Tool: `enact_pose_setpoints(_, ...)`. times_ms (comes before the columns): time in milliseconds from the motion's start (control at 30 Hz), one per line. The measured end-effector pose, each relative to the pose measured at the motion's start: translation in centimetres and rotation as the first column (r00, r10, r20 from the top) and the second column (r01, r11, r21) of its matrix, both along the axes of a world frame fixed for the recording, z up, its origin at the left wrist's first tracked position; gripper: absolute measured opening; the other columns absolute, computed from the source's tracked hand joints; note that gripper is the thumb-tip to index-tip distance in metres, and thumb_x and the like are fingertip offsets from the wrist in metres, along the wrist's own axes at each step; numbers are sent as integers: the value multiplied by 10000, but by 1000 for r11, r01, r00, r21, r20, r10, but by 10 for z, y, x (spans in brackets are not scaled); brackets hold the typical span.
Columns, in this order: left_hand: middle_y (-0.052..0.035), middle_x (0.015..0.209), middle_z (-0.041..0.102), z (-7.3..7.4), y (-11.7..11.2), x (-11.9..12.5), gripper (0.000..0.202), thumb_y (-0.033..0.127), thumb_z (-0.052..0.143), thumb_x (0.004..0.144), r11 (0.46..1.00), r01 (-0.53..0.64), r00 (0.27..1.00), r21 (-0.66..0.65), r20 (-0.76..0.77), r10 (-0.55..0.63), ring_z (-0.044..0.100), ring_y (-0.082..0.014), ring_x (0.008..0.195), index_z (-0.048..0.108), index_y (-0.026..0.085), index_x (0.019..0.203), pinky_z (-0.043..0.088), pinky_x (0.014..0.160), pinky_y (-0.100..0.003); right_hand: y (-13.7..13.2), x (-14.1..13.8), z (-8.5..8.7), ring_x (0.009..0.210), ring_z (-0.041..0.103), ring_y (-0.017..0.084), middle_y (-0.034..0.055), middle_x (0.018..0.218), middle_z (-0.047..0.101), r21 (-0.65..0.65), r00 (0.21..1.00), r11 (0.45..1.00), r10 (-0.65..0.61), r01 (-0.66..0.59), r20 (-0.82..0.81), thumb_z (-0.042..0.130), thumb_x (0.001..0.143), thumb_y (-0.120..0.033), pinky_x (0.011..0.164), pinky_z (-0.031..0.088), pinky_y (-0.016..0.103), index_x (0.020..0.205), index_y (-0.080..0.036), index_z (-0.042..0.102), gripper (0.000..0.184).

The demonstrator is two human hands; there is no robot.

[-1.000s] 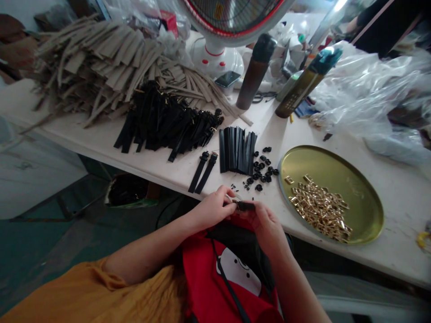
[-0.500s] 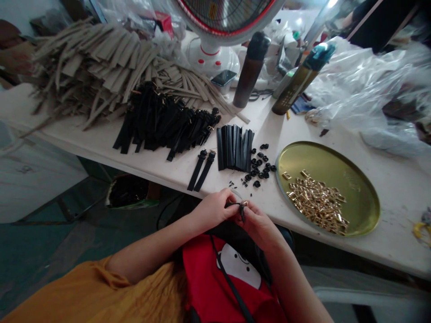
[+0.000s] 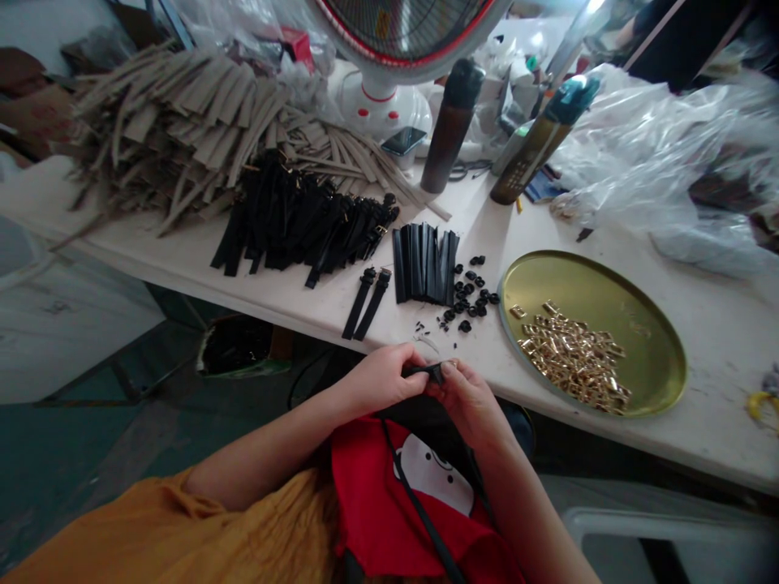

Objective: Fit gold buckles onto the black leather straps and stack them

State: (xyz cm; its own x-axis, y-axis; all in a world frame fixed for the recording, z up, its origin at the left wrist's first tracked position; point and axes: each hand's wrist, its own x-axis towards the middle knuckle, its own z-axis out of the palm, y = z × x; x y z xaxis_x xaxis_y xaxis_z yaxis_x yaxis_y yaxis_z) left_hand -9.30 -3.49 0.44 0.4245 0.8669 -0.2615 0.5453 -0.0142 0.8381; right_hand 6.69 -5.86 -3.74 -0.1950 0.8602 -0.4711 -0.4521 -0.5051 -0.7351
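Just past the table's front edge, my left hand (image 3: pixel 389 377) and my right hand (image 3: pixel 471 397) meet over a short black strap (image 3: pixel 433 372). The fingers of both are closed on it, one hand at each side. A small glint of gold shows by my right fingertips, too small to make out. Beyond my hands lie two black buckled straps (image 3: pixel 365 304), a row of flat black strips (image 3: pixel 424 264) and a scatter of small black loops (image 3: pixel 468 296). Gold buckles (image 3: pixel 572 353) are heaped in an oval gold tray (image 3: pixel 657 357) to the right.
A pile of black buckled straps (image 3: pixel 298 215) and a big heap of grey-beige strips (image 3: pixel 176 130) cover the left. Behind stand a fan (image 3: pixel 386 105) and two bottles (image 3: pixel 450 130). Plastic bags (image 3: pixel 663 154) fill the back right. A red apron (image 3: pixel 377 495) covers my lap.
The black strap has turned between my fingers: its hanging bend no longer shows, and it now lies flatter. My hands have stayed in nearly the same place, and the view has shifted slightly.
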Motion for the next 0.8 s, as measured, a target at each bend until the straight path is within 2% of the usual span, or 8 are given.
enact_pose_setpoints(133,-27,866,649,-4,2,-1,228,314,515,745,999,-9,999,33,-50,11,576,-167,783,587,169,904,421,673,-239,0,0,-1,585,530,112,-18,658,593,-25,1000,1000,18,-18,4,699,652,-358,596,450,253,644,-202,539,224)
enact_pose_setpoints(233,-31,817,651,-6,4,-3,284,392,514,748,998,60,996,-14,-59,-60,574,-161,723,609,158,878,405,607,-228,0,2,-1,586,530,117,-16,665,605,-39,999,999,25,-24,33,714,631,-354,603,446,263,651,-204,541,230)
enact_pose_setpoints(333,-8,696,627,-7,5,-6,242,338,472,761,990,109,993,-86,-37,-113,545,-124,611,614,146,796,374,533,-206,1,5,-1,534,493,99,-38,600,569,-19,995,999,-43,45,88,722,626,-335,561,423,244,621,-200,516,247)
enact_pose_setpoints(400,4,679,616,-8,5,-6,220,310,462,758,991,105,994,-86,-24,-108,530,-111,592,605,146,795,369,530,-201,2,6,-1,519,474,87,-52,571,540,-8,993,997,-74,75,93,725,629,-320,545,406,228,600,-197,484,271)
enact_pose_setpoints(633,-17,712,629,-14,7,1,271,365,493,752,989,98,995,-113,23,-96,550,-134,637,588,134,858,385,543,-214,-2,5,1,546,497,104,-48,572,547,13,988,1000,-12,10,156,699,660,-355,566,393,241,607,-198,441,306)
enact_pose_setpoints(800,-13,693,627,-9,4,1,233,336,467,760,985,118,993,-125,0,-119,533,-120,597,587,142,808,374,525,-210,-7,7,-6,560,486,100,-47,586,538,46,977,999,17,-27,215,678,682,-364,583,384,237,609,-193,454,291)
